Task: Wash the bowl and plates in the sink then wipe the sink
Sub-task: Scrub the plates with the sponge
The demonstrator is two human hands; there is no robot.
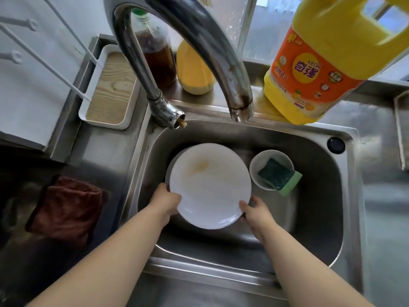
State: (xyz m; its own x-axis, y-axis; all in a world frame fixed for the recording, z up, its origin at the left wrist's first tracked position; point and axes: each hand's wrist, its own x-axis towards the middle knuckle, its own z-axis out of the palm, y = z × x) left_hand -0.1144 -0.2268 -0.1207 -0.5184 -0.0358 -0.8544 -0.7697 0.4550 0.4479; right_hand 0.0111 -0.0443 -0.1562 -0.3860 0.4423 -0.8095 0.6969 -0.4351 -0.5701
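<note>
A white plate (210, 187) with an orange-brown stain near its upper left is held over the steel sink (321, 196). My left hand (166, 199) grips its left rim and my right hand (254, 210) grips its lower right rim. The edge of a second plate (171, 168) shows just behind the held one at the left. To the right in the basin stands a small white bowl (257, 165) with a green sponge (280, 177) leaning in it. No water runs from the tap.
The chrome faucet (221, 52) arches over the basin's back. A yellow detergent jug (327, 63) stands on the back ledge, beside a brown-liquid bottle (155, 54) and a yellow bottle (194, 74). A dark red cloth (68, 209) lies on the left counter near a white tray (110, 89).
</note>
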